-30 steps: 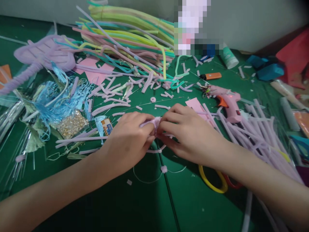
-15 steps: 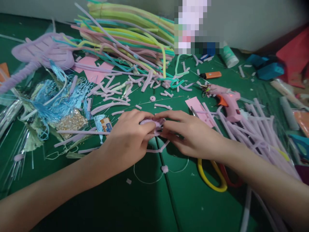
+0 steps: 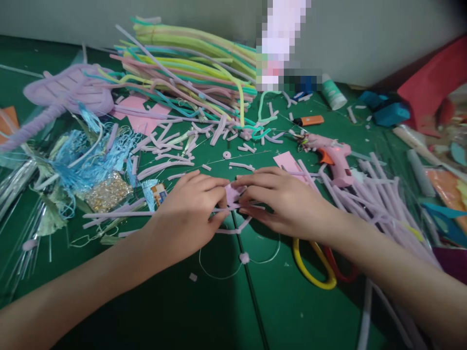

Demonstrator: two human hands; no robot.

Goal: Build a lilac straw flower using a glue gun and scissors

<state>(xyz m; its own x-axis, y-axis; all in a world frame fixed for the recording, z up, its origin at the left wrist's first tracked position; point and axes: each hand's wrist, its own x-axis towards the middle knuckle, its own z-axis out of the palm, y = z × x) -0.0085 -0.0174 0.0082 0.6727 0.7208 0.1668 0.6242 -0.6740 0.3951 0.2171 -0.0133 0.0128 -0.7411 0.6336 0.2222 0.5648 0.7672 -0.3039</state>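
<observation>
Between my two hands is a small lilac pipe-cleaner piece (image 3: 233,195), partly hidden by the fingers. My left hand (image 3: 193,206) grips its left side with bent fingers, the thumb low. From the other side my right hand (image 3: 279,199) pinches it with the fingertips. Just below lies a bent lilac pipe-cleaner stem (image 3: 233,231) on the green table. Nearer to me rests a thin cord loop with a small lilac fuzzy bead (image 3: 244,258). Scissors with one yellow handle (image 3: 314,272) and one red handle lie under my right wrist.
A pink glue gun (image 3: 337,158) and an orange lighter (image 3: 310,120) lie at the right, beyond lilac stems (image 3: 379,194). Cut lilac pieces are scattered ahead. Blue tassels (image 3: 105,146), a bag of gold beads (image 3: 109,192) and a lilac fan shape (image 3: 69,90) fill the left side.
The fingers have shifted on the lilac piece, and more of its flat surface shows between them. My view has tilted up slightly and turned a little right.
</observation>
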